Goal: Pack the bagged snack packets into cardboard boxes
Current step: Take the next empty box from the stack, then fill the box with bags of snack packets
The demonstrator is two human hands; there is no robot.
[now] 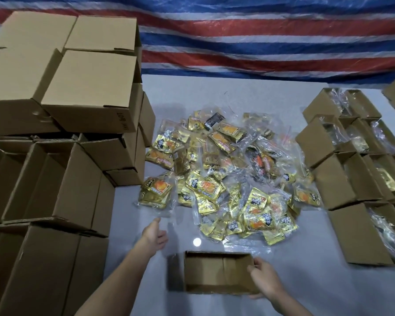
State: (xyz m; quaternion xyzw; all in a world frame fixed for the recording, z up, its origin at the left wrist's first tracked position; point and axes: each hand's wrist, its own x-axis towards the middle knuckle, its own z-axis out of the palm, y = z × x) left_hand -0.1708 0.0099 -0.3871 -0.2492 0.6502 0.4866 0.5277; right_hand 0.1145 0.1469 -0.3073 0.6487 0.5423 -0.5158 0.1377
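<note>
An open, empty cardboard box (217, 273) lies on the grey floor close in front of me. My right hand (263, 278) holds its right wall, fingers curled over the rim. My left hand (155, 234) hovers open above the floor, left of the box, its fingers reaching toward the near edge of the snack pile and holding nothing. The pile (224, 176) is a heap of clear plastic bags filled with gold snack packets, spread across the middle of the floor. The nearest bag (156, 191) lies just beyond my left fingertips.
Tall stacks of empty cardboard boxes (62, 137) fill the left side. Rows of open boxes holding bagged packets (360, 169) stand at the right. A red, white and blue striped tarp (260, 35) hangs behind.
</note>
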